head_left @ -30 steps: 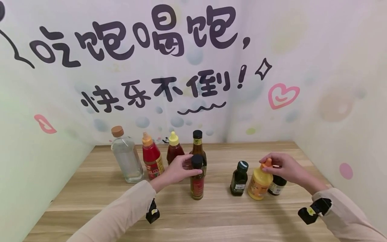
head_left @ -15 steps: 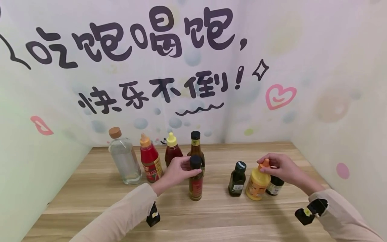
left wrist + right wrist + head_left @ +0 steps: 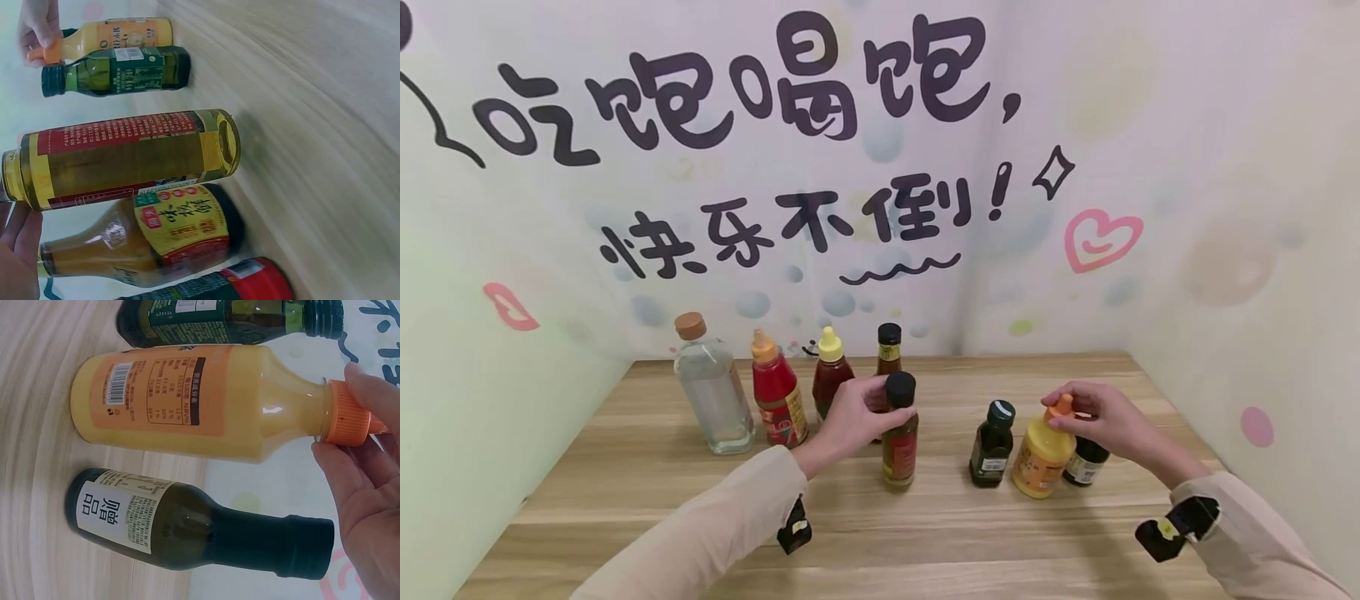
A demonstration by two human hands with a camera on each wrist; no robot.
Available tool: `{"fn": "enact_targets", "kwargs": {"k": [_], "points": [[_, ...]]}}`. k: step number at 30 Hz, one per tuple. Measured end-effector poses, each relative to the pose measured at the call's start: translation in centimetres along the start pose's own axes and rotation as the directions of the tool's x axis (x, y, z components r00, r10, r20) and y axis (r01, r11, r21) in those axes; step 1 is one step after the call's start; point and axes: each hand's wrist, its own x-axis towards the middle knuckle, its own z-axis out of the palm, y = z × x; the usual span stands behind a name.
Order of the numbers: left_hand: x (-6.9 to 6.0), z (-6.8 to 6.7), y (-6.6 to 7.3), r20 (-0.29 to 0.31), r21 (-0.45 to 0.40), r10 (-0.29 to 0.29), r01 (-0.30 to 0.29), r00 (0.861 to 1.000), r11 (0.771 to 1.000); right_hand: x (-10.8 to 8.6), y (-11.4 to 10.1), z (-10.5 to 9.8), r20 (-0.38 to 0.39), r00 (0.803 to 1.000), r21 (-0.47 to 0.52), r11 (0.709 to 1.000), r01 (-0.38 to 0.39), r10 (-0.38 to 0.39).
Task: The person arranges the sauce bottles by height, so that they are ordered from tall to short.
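Note:
My left hand (image 3: pixel 852 418) grips the neck of an oil bottle (image 3: pixel 900 457) with a black cap and red label. In the left wrist view the oil bottle (image 3: pixel 128 165) shows golden oil, and its base looks slightly off the table. Behind it, partly hidden, stands a brown sauce bottle (image 3: pixel 181 236). At the right, my right hand (image 3: pixel 1112 421) pinches the orange cap of a yellow squeeze bottle (image 3: pixel 1043 457), which stands upright. A dark green bottle (image 3: pixel 991 450) is just left of it. A small dark bottle (image 3: pixel 144 519) stands on its other side, partly covered in the head view.
Along the back left of the wooden table (image 3: pixel 865 550) stand a clear bottle (image 3: pixel 715 400) with a brown cap, a red squeeze bottle (image 3: pixel 778 400) and a dark red bottle (image 3: pixel 831 385) with a yellow nozzle. A printed cloth wall (image 3: pixel 925 292) closes off the back.
My left hand has shifted the oil bottle slightly to the right and up, away from the brown sauce bottle. The right hand keeps its pinch on the orange cap.

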Motion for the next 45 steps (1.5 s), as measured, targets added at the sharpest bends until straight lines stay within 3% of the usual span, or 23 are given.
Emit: {"fn": "enact_targets", "kwargs": {"k": [8, 16, 22, 36, 45], "points": [[1.1, 1.2, 1.2, 0.027, 0.062, 0.005, -0.007, 1.0, 0.998, -0.2, 0.1, 0.0, -0.001, 1.0, 0.01, 1.0, 0.01, -0.01], [2.5, 2.6, 1.4, -0.002, 0.13, 0.012, -0.011, 1.0, 0.991, -0.1, 0.1, 0.1, 0.001, 1.0, 0.026, 1.0, 0.003, -0.003], [3.3, 3.0, 1.7, -0.02, 0.157, -0.024, 0.027, 1.0, 0.987, -0.1, 0.2, 0.1, 0.005, 1.0, 0.035, 0.999, 0.003, -0.003], [5.7, 3.5, 1.1, -0.05, 0.209, -0.006, 0.016, 0.999, 0.978, -0.1, 0.1, -0.1, 0.009, 1.0, 0.026, 1.0, -0.009, 0.009], [6.7, 3.7, 0.6, -0.066, 0.24, -0.054, 0.068, 0.996, 0.968, 0.0, 0.2, -0.1, 0.02, 1.0, 0.024, 1.0, -0.011, 0.011]]}}
